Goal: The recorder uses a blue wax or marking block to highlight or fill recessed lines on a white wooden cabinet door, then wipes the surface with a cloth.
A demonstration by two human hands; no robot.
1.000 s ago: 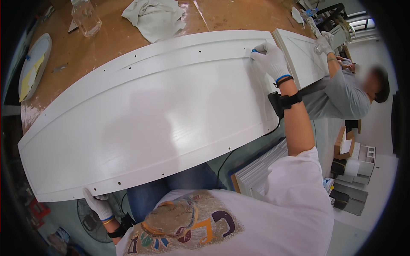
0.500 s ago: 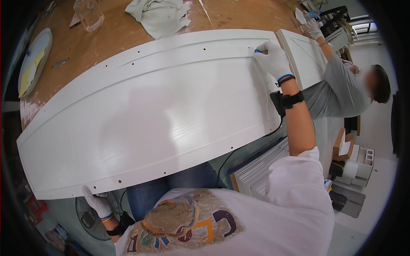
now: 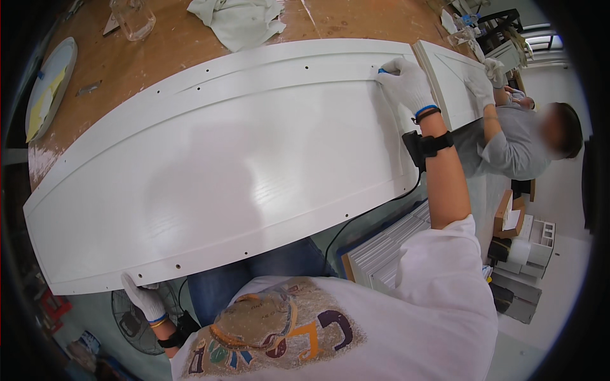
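A long white panel [image 3: 210, 190], with a raised frame border and small dark holes along its edges, lies across the table in front of me. My right hand [image 3: 410, 86], in a white knit glove, is closed in a pinch at the panel's far right corner. A small blue piece [image 3: 382, 71] shows at its fingertips; its kind is mostly hidden. At the near left edge, my gloved left hand [image 3: 145, 300] grips the panel, thumb by the rim and the other fingers partly hidden beneath.
Beyond the panel, the brown table [image 3: 171, 57] bears a pale cloth [image 3: 238, 22], a clear jar [image 3: 133, 19] and an oval tray [image 3: 71, 60]. At right, a co-worker [image 3: 518, 136] handles another white panel [image 3: 451, 76]. Stacked panels [image 3: 387, 247] and a fan [image 3: 130, 324] stand below.
My right hand has shifted slightly farther along the corner with the blue piece. The co-worker's hands have come back from the far table to the second panel. My left hand stays at the edge.
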